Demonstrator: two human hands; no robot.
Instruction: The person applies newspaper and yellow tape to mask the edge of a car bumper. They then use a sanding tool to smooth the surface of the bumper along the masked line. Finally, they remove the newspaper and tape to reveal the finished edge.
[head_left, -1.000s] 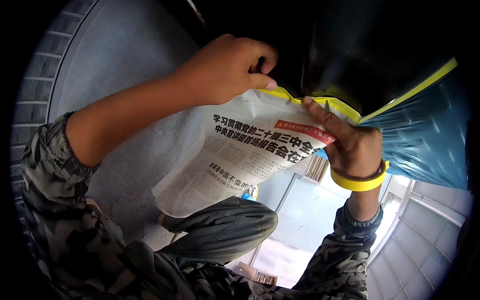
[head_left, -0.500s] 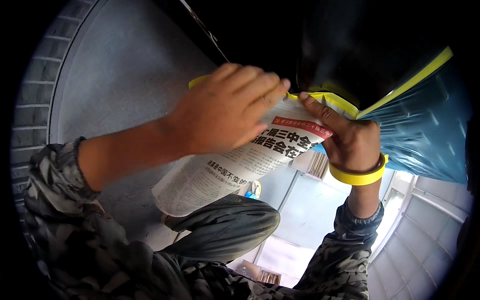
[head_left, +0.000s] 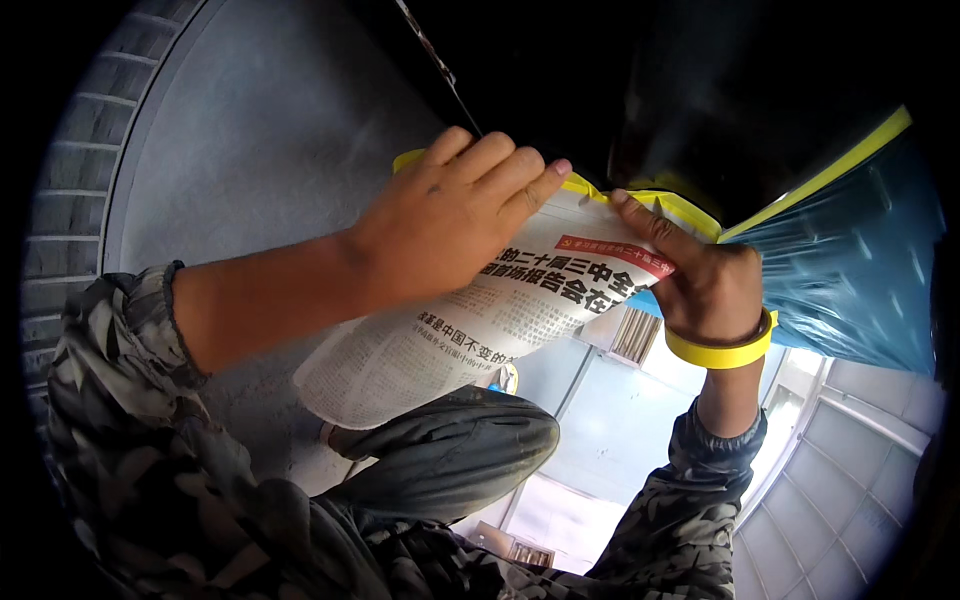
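Note:
A printed newspaper sheet [head_left: 450, 330] hangs from a strip of yellow tape [head_left: 690, 214] along the lower edge of a dark glossy surface. My left hand [head_left: 455, 215] is closed over the sheet's upper edge, knuckles bent, one fingertip against the tape. My right hand [head_left: 705, 285] pinches the sheet further right, one digit stretched along the taped edge; its other fingers are mostly hidden. Around my right wrist sits a roll of yellow tape [head_left: 720, 353]. The newspaper's lower end curls above my bent knee.
To the right, blue plastic film [head_left: 840, 270] hangs from another yellow tape strip [head_left: 820, 175]. The dark glossy surface [head_left: 720, 100] fills the top. A grey floor [head_left: 270, 130] lies at left, with a slotted grating [head_left: 80, 190] beyond. My knee [head_left: 470, 430] is below the sheet.
My left hand, blurred and lifted over the sheet before, now rests steadier at the taped edge, its fingers more curled. More print shows beside it. My right hand stays nearly in place.

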